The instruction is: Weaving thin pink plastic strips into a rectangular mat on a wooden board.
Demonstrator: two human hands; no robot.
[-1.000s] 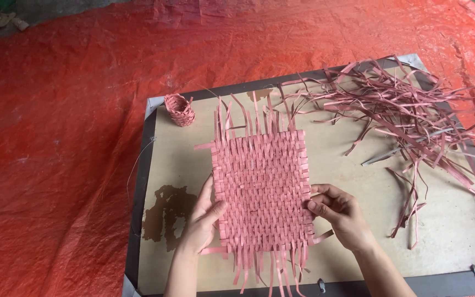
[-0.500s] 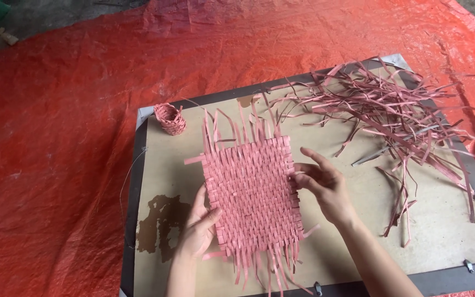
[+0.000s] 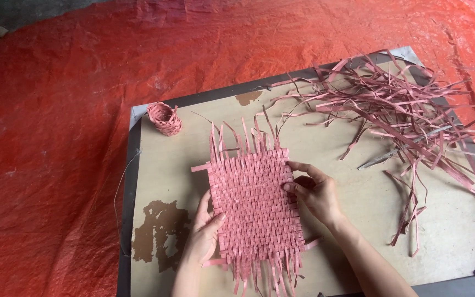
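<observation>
Hands of one person work at a pink woven mat [image 3: 257,206] that lies flat on a tan board [image 3: 347,181], near the board's front edge and a little left of its middle. The mat is a tight plaited rectangle of flat pink strips, with loose strip ends sticking out at its far and near edges.

At the mat's lower left edge, the left hand [image 3: 204,234] holds on, fingers spread along the side and the thumb lying across the weave. The right hand [image 3: 317,192] is at the mat's right edge, fingers curled with their tips pinching the weave's border, about halfway up that side.

A small woven cup-shaped basket [image 3: 164,118] of the same pink material stands near the board's far left corner, well apart from the mat. A loose heap of pink strips [image 3: 397,104] sprawls over the far right part of the board, some trailing towards the right hand but not touching it. A dark brown patch [image 3: 158,231] of worn surface shows on the board just left of the left hand.

The board has a dark grey frame and rests on an orange-red tarpaulin [image 3: 50,143] that covers the ground all around.
</observation>
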